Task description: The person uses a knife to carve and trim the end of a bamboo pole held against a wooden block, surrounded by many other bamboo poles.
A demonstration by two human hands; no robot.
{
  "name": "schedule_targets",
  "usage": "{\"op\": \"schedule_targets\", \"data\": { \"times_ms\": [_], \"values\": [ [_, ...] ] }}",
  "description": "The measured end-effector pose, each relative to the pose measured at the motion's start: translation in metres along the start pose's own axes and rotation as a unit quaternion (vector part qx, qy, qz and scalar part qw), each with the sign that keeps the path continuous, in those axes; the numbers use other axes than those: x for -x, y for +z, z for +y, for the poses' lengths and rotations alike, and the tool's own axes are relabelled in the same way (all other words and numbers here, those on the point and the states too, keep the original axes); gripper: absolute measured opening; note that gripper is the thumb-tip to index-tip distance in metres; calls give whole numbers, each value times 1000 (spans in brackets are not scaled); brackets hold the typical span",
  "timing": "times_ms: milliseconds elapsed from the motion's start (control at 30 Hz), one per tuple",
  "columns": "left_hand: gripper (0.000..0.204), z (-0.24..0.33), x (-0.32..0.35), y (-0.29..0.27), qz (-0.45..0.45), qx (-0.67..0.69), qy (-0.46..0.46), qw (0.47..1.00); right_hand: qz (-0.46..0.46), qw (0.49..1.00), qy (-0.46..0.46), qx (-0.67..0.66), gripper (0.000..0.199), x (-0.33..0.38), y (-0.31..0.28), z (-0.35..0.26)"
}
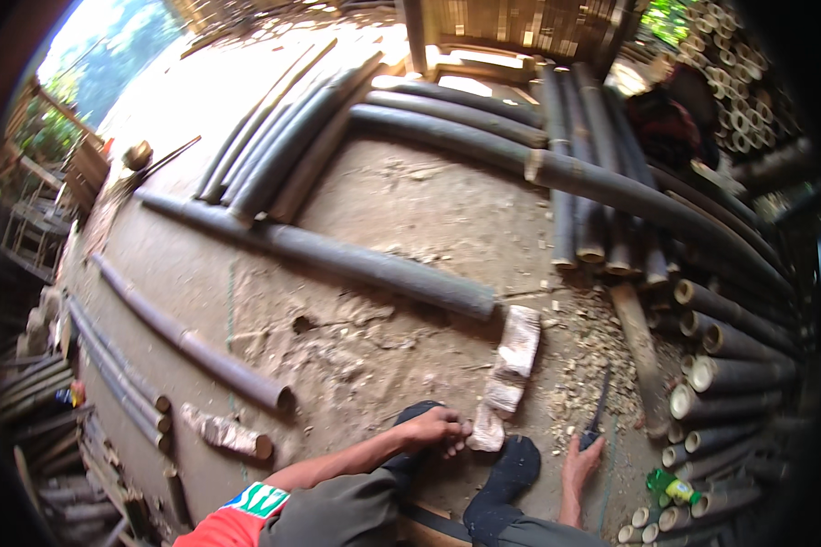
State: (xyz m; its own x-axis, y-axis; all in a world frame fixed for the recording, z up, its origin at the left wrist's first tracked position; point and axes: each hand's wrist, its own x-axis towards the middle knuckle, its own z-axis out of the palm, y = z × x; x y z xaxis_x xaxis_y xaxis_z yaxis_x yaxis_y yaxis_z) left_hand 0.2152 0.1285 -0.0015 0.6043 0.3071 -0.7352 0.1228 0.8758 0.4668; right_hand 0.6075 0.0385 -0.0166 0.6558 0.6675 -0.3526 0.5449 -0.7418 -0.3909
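My right hand [578, 463] is closed around the dark handle of a narrow-bladed tool [602, 401], a knife or a saw; I cannot tell which. The blade points away from me over pale chips. Beyond my left foot, my left hand [436, 429] hangs with curled fingers, its fingertips close to a rough, pale block [487, 430]. Whatever is between those fingers is too small to make out. Another pale, rough block [514, 351] lies just beyond, against the end of a thick dark bamboo pole [365, 264].
Bamboo poles [465, 128] form a frame-like layout ahead. Cut bamboo [739, 374] is stacked at the right, beside a green bottle [673, 488]. Wood chips [593, 337] cover the ground by a flat plank [639, 356]. To the left lie a single pole [192, 342] and a short pale log [223, 433].
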Motion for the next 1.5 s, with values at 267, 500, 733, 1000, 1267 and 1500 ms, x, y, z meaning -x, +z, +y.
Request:
{"op": "schedule_targets", "data": {
  "times_ms": [267, 500, 733, 1000, 1267, 1500],
  "values": [
    [78, 128, 12, -70, 381, -586, 321, 639, 32, 997, -71, 26, 67, -15, 6, 24],
    [74, 207, 14, -168, 368, -735, 184, 539, 23, 997, -66, 38, 64, -17, 11, 22],
    [87, 165, 27, -161, 429, -767, 237, 414, 78, 992, -96, 37, 72, -12, 21, 30],
    [32, 138, 64, -177, 357, -775, 247, 459, 75, 995, -72, -2, 67, -9, 15, 23],
    [43, 160, 79, -85, 317, -742, 229, 545, -8, 986, -30, -165, 53, -8, 6, 40],
    [87, 125, 44, -62, 311, -724, 216, 576, -96, 966, -187, -150, 37, 27, -11, 0]
  ]
}}
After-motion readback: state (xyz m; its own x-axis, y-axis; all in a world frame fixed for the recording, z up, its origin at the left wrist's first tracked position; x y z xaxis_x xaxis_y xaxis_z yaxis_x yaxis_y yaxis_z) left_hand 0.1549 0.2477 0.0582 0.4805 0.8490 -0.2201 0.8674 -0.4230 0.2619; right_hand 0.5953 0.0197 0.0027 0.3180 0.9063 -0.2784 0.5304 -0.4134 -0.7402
